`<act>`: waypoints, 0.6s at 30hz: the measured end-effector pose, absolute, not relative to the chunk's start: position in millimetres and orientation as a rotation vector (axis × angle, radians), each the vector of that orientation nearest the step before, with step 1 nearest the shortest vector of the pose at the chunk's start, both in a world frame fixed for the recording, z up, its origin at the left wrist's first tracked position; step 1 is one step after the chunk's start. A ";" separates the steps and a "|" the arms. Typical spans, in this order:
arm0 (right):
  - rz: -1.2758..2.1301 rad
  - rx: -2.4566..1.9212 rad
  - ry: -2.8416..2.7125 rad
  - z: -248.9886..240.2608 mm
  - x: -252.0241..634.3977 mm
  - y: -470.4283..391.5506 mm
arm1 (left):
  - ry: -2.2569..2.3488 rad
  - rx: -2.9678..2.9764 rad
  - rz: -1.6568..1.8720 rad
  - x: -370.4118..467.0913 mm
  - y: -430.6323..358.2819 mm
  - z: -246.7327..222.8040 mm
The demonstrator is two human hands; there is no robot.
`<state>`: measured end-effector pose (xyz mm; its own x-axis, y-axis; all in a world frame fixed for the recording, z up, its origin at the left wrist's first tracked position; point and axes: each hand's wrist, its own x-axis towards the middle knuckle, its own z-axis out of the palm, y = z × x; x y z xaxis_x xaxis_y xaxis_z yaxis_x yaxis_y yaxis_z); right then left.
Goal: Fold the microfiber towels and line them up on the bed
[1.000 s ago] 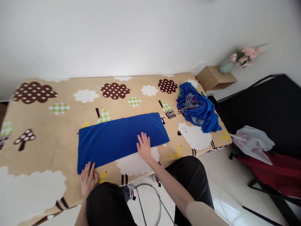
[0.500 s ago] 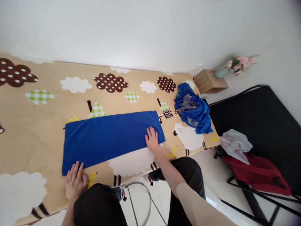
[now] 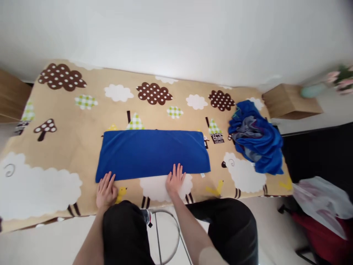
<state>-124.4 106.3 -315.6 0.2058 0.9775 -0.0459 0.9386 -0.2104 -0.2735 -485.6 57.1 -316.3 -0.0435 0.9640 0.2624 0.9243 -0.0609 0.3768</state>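
A blue towel (image 3: 151,152), folded into a long flat rectangle, lies across the patterned bedspread (image 3: 82,147) in front of me. My left hand (image 3: 106,191) rests flat at its near left corner, fingertips on the cloth's edge. Along the near edge, right of the middle, my right hand (image 3: 175,181) lies with fingers spread, the tips on the towel and the palm over the printed sheep. A small white tag (image 3: 203,175) sticks out by the near right corner. Neither hand grips anything.
A crumpled heap of blue and grey cloths (image 3: 256,138) sits at the bed's right end. Beyond it are a wooden box shelf (image 3: 289,101) with a pale vase (image 3: 313,91), and a white plastic bag (image 3: 324,200) over something red. A white wall (image 3: 176,40) runs behind the bed.
My right hand has slid left along the towel's near edge, away from its right end. My left hand stays by the near left corner. The view has turned left.
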 end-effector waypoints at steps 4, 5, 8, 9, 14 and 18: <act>0.401 -2.323 -1.796 -314.1 -123.8 103.3 | 2.139 2.029 0.557 -481.1 54.0 -312.7; 0.422 -2.331 -1.784 -313.0 -121.8 105.0 | 2.147 1.997 0.516 -479.5 52.8 -312.2; 0.460 -2.321 -1.780 -310.6 -119.3 107.3 | 2.174 1.926 0.442 -476.5 50.0 -309.8; 0.453 -2.313 -1.780 -310.2 -119.4 106.9 | 2.180 1.921 0.429 -477.8 50.2 -307.8; 0.404 -2.294 -1.767 -311.2 -121.4 104.1 | 2.053 1.986 0.218 -504.2 80.2 -279.6; 0.420 -2.294 -1.739 -312.3 -122.1 105.1 | 1.982 2.083 0.069 -486.5 136.1 -238.8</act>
<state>-122.1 105.1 -312.3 0.2538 0.9634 -0.0870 0.8969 -0.2680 -0.3517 -486.5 136.1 -238.8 0.0655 0.9870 -0.1470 0.9744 -0.0316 0.2224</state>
